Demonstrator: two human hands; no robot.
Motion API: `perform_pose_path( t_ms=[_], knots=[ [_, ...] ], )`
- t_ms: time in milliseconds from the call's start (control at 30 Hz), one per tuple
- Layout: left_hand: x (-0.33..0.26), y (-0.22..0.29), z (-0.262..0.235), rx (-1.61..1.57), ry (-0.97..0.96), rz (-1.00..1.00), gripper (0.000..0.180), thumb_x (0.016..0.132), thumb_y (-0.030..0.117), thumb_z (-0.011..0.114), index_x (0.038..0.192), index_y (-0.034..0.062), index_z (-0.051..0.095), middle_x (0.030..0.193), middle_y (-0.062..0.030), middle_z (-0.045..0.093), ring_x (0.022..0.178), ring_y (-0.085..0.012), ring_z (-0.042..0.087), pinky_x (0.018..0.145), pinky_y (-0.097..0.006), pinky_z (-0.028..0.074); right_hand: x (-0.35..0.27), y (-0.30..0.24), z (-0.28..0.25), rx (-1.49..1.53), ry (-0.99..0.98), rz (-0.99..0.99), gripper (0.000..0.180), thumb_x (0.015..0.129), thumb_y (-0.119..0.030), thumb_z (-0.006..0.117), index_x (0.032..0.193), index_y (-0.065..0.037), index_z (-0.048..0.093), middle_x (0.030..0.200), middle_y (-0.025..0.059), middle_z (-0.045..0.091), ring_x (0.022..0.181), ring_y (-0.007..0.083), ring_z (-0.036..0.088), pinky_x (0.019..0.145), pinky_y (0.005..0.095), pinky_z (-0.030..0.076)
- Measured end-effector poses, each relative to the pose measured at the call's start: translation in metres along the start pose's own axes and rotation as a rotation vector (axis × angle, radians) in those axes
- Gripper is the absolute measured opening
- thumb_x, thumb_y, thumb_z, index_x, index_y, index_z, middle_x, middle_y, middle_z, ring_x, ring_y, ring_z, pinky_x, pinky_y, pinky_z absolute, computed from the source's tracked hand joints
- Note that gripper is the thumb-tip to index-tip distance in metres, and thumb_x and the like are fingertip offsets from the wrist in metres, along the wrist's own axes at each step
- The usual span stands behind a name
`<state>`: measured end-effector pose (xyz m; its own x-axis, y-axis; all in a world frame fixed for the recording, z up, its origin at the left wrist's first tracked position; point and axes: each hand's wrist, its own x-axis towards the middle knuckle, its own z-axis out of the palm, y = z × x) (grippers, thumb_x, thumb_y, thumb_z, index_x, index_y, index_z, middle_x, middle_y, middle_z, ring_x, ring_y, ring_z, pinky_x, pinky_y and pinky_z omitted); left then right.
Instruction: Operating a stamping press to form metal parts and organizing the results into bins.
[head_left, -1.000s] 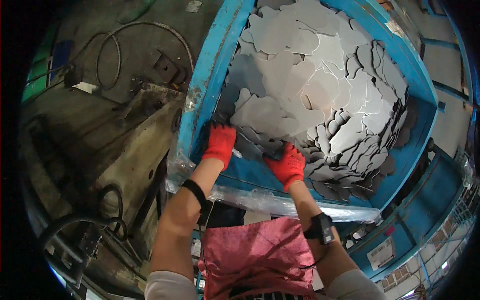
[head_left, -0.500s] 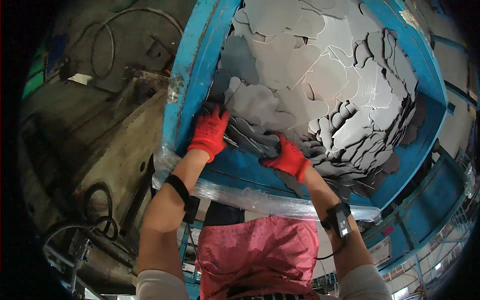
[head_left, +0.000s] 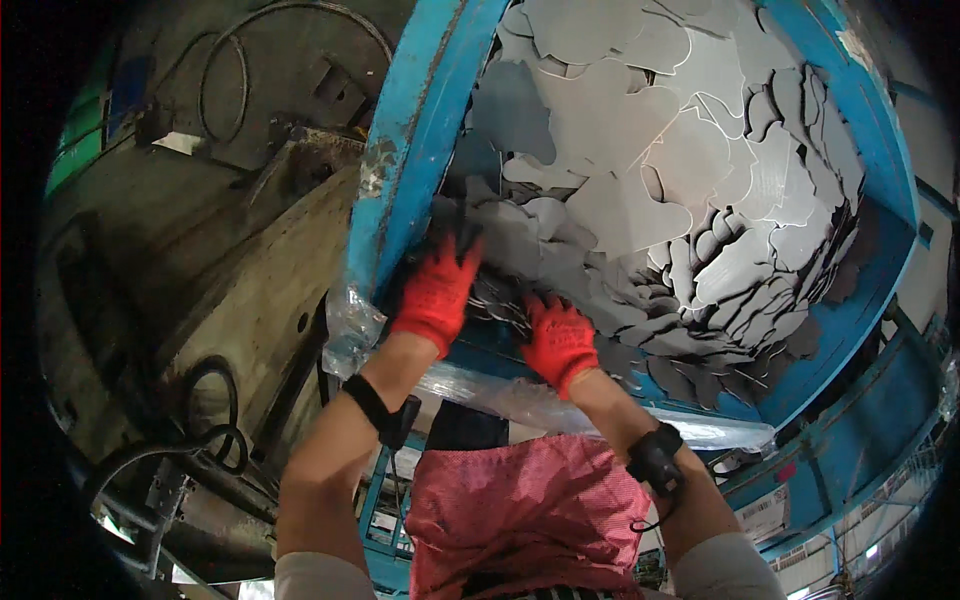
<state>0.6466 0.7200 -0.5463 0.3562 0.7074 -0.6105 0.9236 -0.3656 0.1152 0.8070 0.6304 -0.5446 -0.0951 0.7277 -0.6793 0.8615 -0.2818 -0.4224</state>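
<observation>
Both of my hands wear red gloves and work at the near left corner of a blue metal bin (head_left: 395, 160). Inside it are many flat grey sheet pieces (head_left: 620, 120) with rounded, wavy outlines. My left hand (head_left: 438, 295) lies by the bin's left wall, its fingers spread and slightly blurred over dark pieces there. To its right, my right hand (head_left: 558, 340) rests with fingers stretched forward on the near edge of the heap. Between the two hands shows a stack of thin piece edges (head_left: 500, 300). The fingertips' contact with the pieces is partly hidden.
Clear plastic wrap (head_left: 490, 390) covers the bin's near rim, just beyond my red apron (head_left: 525, 500). Left of the bin stand a worn metal machine part (head_left: 260, 250) and a black cable (head_left: 215, 400). A blue metal frame (head_left: 830, 450) is at the right.
My right hand has turned from gripping a stack of pieces sideways to lying fingers forward, closer to the left hand. The left hand's fingers have spread. The bin appears shifted slightly right in view.
</observation>
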Motion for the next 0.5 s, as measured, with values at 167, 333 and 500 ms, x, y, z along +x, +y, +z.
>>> perform_pose_path(
  t_ms=[167,333,500],
  knots=[
    [0.023,0.003,0.015,0.15,-0.202,0.276,0.046,0.065,0.013,0.059,0.111,0.0138,0.055,0.112,-0.0111,0.054,0.108,-0.0337,0.047,0.083,-0.04,0.044,0.03,0.018,-0.011,0.16,-0.193,-0.051,0.042,0.067,-0.029,0.063,0.104,-0.009,0.056,0.1,0.0164,0.059,0.096,0.032,0.055,0.078,0.0428,0.046],
    [0.059,0.007,0.005,0.092,-0.263,0.373,0.03,0.062,0.009,0.06,0.091,0.011,0.063,0.096,-0.0128,0.061,0.098,-0.0316,0.055,0.08,-0.041,0.046,0.053,0.038,-0.028,0.167,-0.286,-0.139,0.047,0.064,-0.03,0.063,0.104,-0.007,0.057,0.101,0.0188,0.059,0.098,0.0335,0.054,0.083,0.041,0.044],
    [0.064,0.025,-0.031,0.091,-0.408,0.365,0.025,0.06,0.009,0.061,0.085,0.0079,0.063,0.093,-0.0185,0.061,0.093,-0.0308,0.058,0.079,-0.041,0.047,0.064,0.062,-0.039,0.31,-0.339,-0.263,0.06,0.062,-0.032,0.066,0.116,-0.008,0.053,0.111,0.0197,0.055,0.106,0.032,0.05,0.09,0.0383,0.04]
  ],
)
